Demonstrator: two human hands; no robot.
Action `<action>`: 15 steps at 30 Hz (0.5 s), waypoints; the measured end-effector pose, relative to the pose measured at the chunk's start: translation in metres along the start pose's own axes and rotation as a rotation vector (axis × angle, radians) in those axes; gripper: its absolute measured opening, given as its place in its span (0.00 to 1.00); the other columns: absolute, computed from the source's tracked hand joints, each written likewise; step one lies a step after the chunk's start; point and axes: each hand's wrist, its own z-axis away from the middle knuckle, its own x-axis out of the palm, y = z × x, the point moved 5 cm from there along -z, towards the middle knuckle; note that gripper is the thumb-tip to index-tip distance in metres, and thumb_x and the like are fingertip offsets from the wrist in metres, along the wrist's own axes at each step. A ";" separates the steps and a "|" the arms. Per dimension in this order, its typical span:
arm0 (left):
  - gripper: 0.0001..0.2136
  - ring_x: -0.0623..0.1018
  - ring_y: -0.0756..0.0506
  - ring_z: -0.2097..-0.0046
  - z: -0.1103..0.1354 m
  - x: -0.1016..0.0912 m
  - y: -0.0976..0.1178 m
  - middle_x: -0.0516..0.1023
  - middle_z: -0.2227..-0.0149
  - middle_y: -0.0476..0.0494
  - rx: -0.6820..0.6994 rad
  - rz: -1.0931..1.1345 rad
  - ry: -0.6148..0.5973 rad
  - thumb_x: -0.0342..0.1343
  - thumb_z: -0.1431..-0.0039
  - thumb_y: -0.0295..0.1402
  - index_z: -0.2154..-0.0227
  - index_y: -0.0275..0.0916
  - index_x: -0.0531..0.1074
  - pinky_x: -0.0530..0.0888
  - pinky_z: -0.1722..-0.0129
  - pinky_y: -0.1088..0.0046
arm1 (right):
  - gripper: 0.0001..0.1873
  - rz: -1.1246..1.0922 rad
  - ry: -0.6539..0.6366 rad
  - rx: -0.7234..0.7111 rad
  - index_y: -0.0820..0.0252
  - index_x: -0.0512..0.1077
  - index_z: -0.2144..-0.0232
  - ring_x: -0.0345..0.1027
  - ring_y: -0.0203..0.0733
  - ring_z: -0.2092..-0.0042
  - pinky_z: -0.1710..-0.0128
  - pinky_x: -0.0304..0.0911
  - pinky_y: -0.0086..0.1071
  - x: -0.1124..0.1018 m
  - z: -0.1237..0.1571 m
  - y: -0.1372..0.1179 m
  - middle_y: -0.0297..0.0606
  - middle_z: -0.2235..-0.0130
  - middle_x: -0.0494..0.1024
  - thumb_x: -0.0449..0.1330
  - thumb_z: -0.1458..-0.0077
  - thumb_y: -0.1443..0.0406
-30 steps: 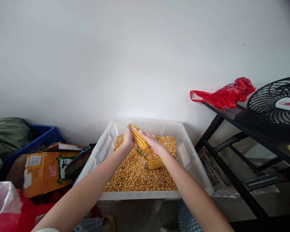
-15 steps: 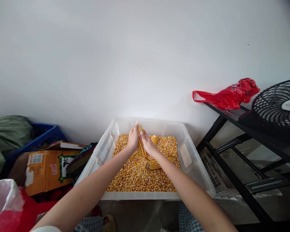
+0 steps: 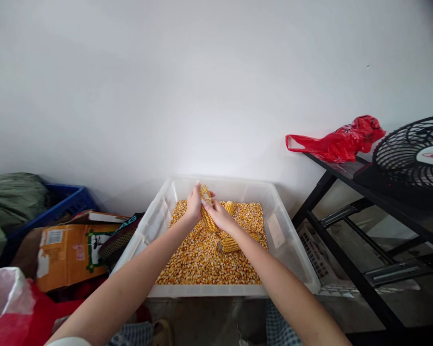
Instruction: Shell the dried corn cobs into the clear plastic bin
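An ear of corn [image 3: 205, 193] is held between my two hands above a translucent plastic bin [image 3: 277, 211]. It tilts, and a pale patch shows on its upper part. My left hand [image 3: 194, 203] is closed on the ear's left side. From the right, my right hand [image 3: 218, 214] grips it, with the thumb across the front. Loose corn kernels [image 3: 205, 264] cover the bin's floor. On the kernels lie another ear [image 3: 231, 244], partly behind my right wrist, and a further ear [image 3: 230, 207] just beyond my right hand.
To the right, a black metal table [image 3: 346, 171] bears a red plastic bag [image 3: 341, 144] and a black fan [image 3: 414, 149]. At left are a cardboard box [image 3: 67, 252], a blue crate [image 3: 67, 199] and a red-and-white bag [image 3: 18, 307]. A white wall [image 3: 216, 86] stands behind the bin.
Both hands have shifted slightly left with the ear of corn. The ear has turned so that a pale patch now faces me, and the right thumb lies lower across it.
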 end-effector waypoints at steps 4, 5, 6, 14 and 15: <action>0.20 0.74 0.47 0.74 -0.002 -0.006 -0.004 0.73 0.78 0.45 0.045 -0.016 0.057 0.50 0.50 0.51 0.74 0.35 0.67 0.70 0.71 0.71 | 0.29 0.143 0.016 -0.059 0.54 0.64 0.48 0.63 0.46 0.46 0.46 0.54 0.41 0.010 0.007 0.001 0.41 0.50 0.72 0.46 0.45 0.47; 0.20 0.74 0.47 0.74 -0.002 -0.008 -0.006 0.73 0.78 0.45 0.061 -0.042 0.085 0.50 0.50 0.51 0.74 0.35 0.68 0.70 0.71 0.72 | 0.29 0.149 0.045 -0.060 0.54 0.64 0.47 0.61 0.46 0.45 0.45 0.53 0.41 0.011 0.009 0.002 0.41 0.49 0.71 0.44 0.44 0.47; 0.20 0.74 0.47 0.73 -0.002 -0.010 -0.007 0.73 0.78 0.46 0.078 -0.074 0.109 0.50 0.50 0.50 0.74 0.35 0.68 0.70 0.70 0.72 | 0.29 0.149 0.074 -0.056 0.54 0.64 0.47 0.60 0.45 0.44 0.44 0.52 0.40 0.011 0.009 0.003 0.41 0.48 0.70 0.43 0.44 0.47; 0.19 0.74 0.47 0.74 -0.006 -0.009 -0.002 0.74 0.77 0.45 0.007 0.003 0.107 0.50 0.50 0.50 0.72 0.35 0.68 0.70 0.71 0.72 | 0.28 0.065 -0.029 -0.073 0.54 0.72 0.56 0.65 0.44 0.49 0.48 0.57 0.38 0.003 -0.001 -0.001 0.38 0.58 0.77 0.45 0.45 0.45; 0.19 0.75 0.47 0.75 -0.007 -0.009 -0.001 0.74 0.77 0.45 -0.005 0.023 0.100 0.49 0.50 0.50 0.72 0.35 0.67 0.70 0.72 0.72 | 0.27 0.067 -0.054 -0.074 0.54 0.72 0.57 0.66 0.45 0.50 0.50 0.58 0.38 0.003 -0.001 -0.001 0.38 0.59 0.77 0.47 0.47 0.45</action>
